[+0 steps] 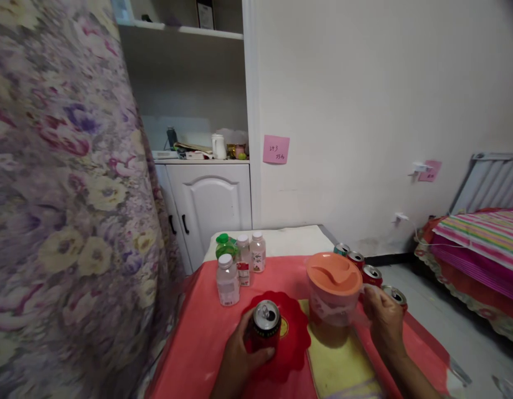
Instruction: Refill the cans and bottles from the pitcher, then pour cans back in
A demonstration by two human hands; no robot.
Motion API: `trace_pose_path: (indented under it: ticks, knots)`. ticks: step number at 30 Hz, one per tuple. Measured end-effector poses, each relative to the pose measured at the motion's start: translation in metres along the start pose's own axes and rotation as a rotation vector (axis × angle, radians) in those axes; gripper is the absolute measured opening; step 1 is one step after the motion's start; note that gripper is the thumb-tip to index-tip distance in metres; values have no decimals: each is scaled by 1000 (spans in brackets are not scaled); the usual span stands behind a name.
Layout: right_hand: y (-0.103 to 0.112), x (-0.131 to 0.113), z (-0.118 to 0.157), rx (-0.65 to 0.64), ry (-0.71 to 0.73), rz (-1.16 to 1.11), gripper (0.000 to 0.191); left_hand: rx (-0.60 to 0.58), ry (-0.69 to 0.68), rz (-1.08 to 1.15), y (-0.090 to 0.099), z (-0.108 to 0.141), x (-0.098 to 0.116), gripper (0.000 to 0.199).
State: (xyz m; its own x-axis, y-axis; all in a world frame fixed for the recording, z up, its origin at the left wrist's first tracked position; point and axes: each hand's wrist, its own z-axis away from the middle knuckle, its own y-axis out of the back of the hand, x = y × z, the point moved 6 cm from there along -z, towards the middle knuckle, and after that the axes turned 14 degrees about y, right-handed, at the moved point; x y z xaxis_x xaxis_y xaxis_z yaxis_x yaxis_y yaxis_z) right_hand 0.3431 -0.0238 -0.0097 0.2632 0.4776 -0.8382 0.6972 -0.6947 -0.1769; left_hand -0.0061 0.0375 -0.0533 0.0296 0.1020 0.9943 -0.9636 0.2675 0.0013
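A dark, opened drink can [266, 327] is in my left hand [239, 357], whose fingers wrap round it above a red scalloped plate [295, 352]. My right hand [383, 318] is closed on the handle of a clear plastic pitcher [333, 307] with an orange lid. The pitcher is upright over a yellow cloth [337, 366]; whether its base touches the cloth is hard to tell.
Clear bottles [228, 282] and a green bottle [225, 247] stand at the back left of the red-covered table [198, 332]. Several cans [371, 275] line the right side, behind my right hand. A floral curtain [73, 221] hangs at left.
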Motion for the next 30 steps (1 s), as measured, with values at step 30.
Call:
trace_pose_path:
  ticks: [30]
  knots:
    - [24,3,31,-107,34,145,58,1,3,0,-11,5,8,88]
